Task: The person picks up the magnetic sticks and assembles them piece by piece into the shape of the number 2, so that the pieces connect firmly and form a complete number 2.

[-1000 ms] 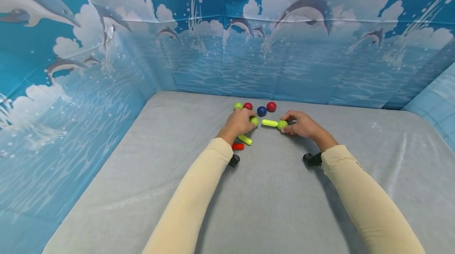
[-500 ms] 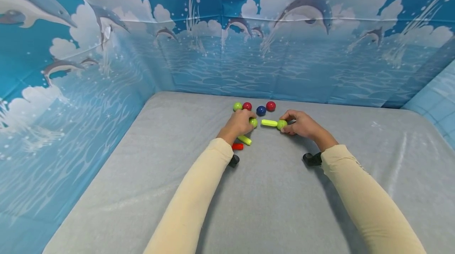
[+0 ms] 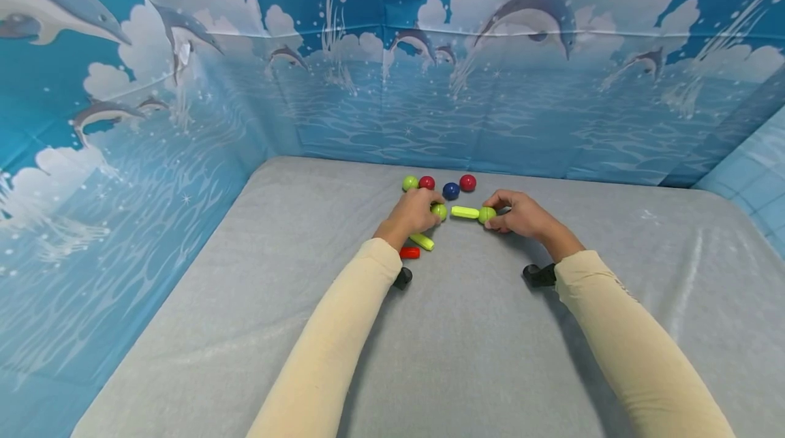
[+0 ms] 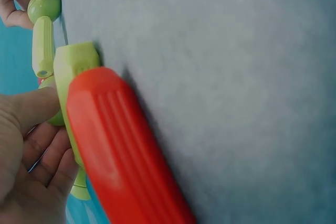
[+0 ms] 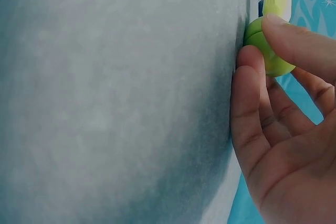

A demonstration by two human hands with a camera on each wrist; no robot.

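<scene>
In the head view my left hand [image 3: 412,212] pinches a green ball [image 3: 439,212] between thumb and fingers. Across from it, my right hand [image 3: 520,214] holds another green ball [image 3: 487,214] by thumb and fingertips. A yellow-green ridged stick [image 3: 465,212] joins that second ball and points at the left one, a small gap short of it. The right wrist view shows the thumb [image 5: 294,40] on top of the ball, right where the stick meets it. Below the left hand lie a second yellow-green stick [image 3: 422,241] and a red stick [image 3: 410,253], partly covered by the wrist.
Behind the hands, a green ball [image 3: 410,183], two red balls, one on the left [image 3: 426,182] and one on the right [image 3: 468,182], and a blue ball [image 3: 451,191] rest on the grey cloth surface [image 3: 466,342]. A dolphin-print curtain [image 3: 380,111] stands along the back edge.
</scene>
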